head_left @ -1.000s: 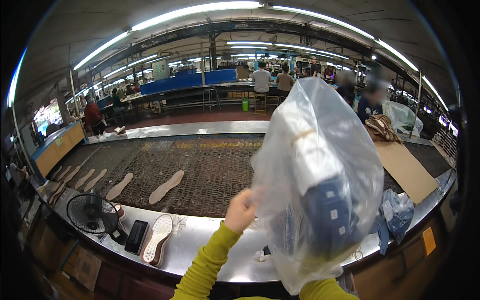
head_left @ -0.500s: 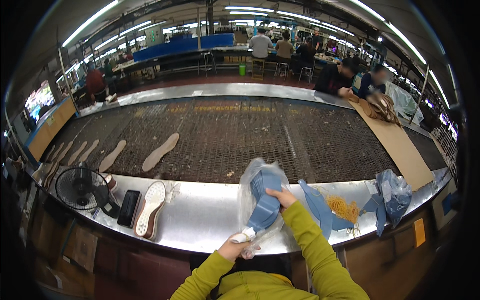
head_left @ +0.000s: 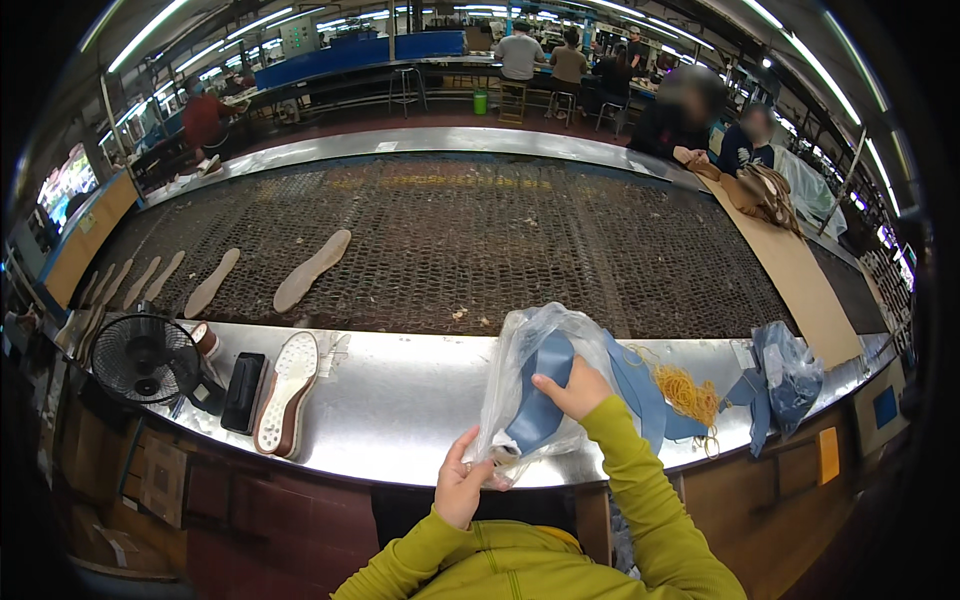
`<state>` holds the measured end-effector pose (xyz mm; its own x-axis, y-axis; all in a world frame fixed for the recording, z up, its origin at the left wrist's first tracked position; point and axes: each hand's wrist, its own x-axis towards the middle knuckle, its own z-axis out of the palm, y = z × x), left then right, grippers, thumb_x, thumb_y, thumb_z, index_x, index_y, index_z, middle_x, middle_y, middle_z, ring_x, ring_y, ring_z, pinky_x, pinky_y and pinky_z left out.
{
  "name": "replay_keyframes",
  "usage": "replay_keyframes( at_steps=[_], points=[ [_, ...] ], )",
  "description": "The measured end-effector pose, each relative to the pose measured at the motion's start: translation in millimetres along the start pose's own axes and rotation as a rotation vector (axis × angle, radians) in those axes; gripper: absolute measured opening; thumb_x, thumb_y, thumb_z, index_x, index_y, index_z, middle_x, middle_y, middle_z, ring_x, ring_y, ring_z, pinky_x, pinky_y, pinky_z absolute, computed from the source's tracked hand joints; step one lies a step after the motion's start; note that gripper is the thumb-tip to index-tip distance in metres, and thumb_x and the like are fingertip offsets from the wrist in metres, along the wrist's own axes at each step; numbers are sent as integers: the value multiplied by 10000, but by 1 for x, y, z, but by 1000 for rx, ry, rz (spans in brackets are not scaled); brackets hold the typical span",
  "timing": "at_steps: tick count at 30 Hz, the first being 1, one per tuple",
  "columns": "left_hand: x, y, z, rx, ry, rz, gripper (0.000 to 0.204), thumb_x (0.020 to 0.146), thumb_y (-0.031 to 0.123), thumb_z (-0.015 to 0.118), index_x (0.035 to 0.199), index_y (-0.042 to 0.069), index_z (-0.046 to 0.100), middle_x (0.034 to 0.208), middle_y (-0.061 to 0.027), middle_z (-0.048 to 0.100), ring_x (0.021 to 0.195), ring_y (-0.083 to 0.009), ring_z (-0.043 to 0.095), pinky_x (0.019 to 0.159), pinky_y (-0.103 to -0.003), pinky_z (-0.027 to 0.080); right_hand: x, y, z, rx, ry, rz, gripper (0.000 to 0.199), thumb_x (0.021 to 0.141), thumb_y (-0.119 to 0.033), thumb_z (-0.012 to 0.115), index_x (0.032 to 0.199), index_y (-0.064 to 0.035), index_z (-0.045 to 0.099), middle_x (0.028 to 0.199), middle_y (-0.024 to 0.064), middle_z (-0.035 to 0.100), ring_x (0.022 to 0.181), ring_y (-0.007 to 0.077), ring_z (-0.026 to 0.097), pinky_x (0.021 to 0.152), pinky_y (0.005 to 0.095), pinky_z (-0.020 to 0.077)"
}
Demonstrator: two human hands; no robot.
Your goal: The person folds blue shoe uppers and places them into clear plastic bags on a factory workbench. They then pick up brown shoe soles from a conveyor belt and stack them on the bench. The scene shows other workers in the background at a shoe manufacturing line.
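Pinching the clear plastic bag (head_left: 520, 370) at the counter's (head_left: 400, 400) front edge, my left hand (head_left: 462, 490) anchors its mouth while my right hand (head_left: 575, 388) grips the blue shoe piece (head_left: 540, 405) inside; I'd slide it out slowly.

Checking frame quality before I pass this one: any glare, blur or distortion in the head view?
Head view: strong fisheye bend, dark rim corners; ceiling strip lights glare off the steel bench; the plastic bag held by left hand and right hand is sharp; distant people are blurred.
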<state>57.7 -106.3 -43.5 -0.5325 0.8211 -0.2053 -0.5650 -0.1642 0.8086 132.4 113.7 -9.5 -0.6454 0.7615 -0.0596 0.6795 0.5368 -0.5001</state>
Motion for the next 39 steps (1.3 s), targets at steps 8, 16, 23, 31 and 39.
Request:
replay_keyframes(
  at_steps=[8,16,23,31,39],
  points=[
    [7,23,-1,376,-142,39,509,894,-5,454,1392,68,380,803,-110,655,642,-93,605,629,-237,525,36,-4,-16,-140,-39,-48,375,835,-197,625,1137,21,577,975,272,623,913,410,604,807,432,479],
    [16,50,-11,963,-269,-13,531,856,62,455,1385,97,418,578,-104,608,566,-163,652,615,-279,511,67,-5,-31,18,276,-556,501,805,59,473,1278,-101,517,957,252,618,898,392,601,780,417,480],
    [24,80,-14,942,-155,32,560,842,45,421,1399,97,400,549,-68,566,525,-136,612,576,-268,493,52,-22,-73,26,337,-570,462,794,51,478,1235,-74,541,962,229,624,887,387,599,776,420,480],
    [9,76,-14,1550,-242,244,419,810,62,513,1223,72,584,659,-146,603,568,-273,580,590,-340,475,27,-14,-53,-162,-41,-290,249,811,-51,572,1051,-38,640,999,181,645,900,349,616,803,401,494],
    [1,58,-14,1456,-201,378,264,805,97,610,1066,62,624,643,-147,595,592,-299,597,558,-372,454,-13,-19,-5,-118,-440,-738,233,793,-129,631,1024,-97,642,974,64,640,869,296,627,732,375,504]
  ],
)
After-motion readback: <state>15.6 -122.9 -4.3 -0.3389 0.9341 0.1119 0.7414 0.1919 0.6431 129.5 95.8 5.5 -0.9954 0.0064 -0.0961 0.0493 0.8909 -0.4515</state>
